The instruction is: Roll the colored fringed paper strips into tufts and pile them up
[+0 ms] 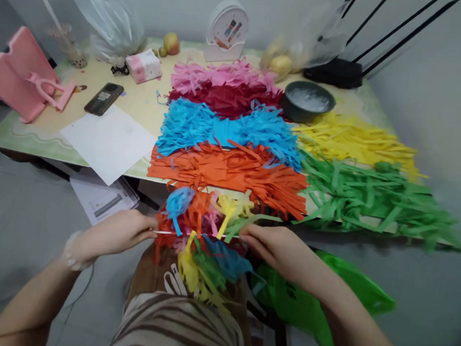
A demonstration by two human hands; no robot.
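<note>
Below the table's front edge, my left hand (118,233) and my right hand (274,247) pinch the two ends of a thin white string (169,233). Both hands are closed on it. A bundle of mixed paper strips (201,229) in blue, orange, yellow, green and pink hangs over the string between my hands, above my lap. Piles of cut paper strips lie on the table beyond: orange (230,170), blue (226,129), dark red (229,98), pink (223,76), yellow (354,138) and green (369,198).
A white sheet (108,141) overhangs the table's front left edge. A black phone (103,98), a pink stand (21,76), a dark bowl (308,100), a white clock (227,30), fruit and plastic bags sit at the back. A green bag (324,305) lies by my right knee.
</note>
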